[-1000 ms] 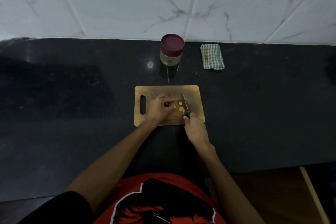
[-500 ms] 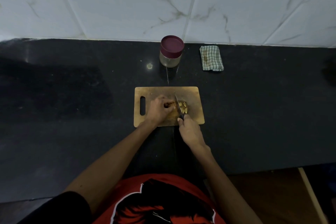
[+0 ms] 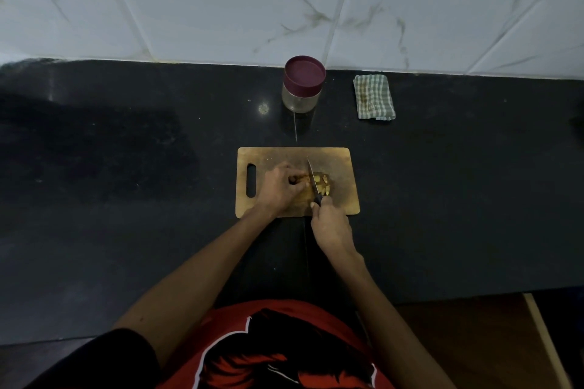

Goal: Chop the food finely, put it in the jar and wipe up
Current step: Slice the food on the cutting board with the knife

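Note:
A wooden cutting board lies on the black counter. On it, my left hand pinches a small piece of food with curled fingers. My right hand grips the dark handle of a knife, whose blade stands on the board just right of my left fingertips. Several yellowish cut pieces lie to the right of the blade. A glass jar with a maroon lid on stands behind the board. A folded green checked cloth lies to the jar's right.
The black counter runs to a white marble-tiled wall at the back. Its front edge is near my body, with a brown floor at the lower right.
The knife moved left from the board's right part to just beside my left fingertips. The cut pieces now lie to the right of the blade. My left hand stayed in place.

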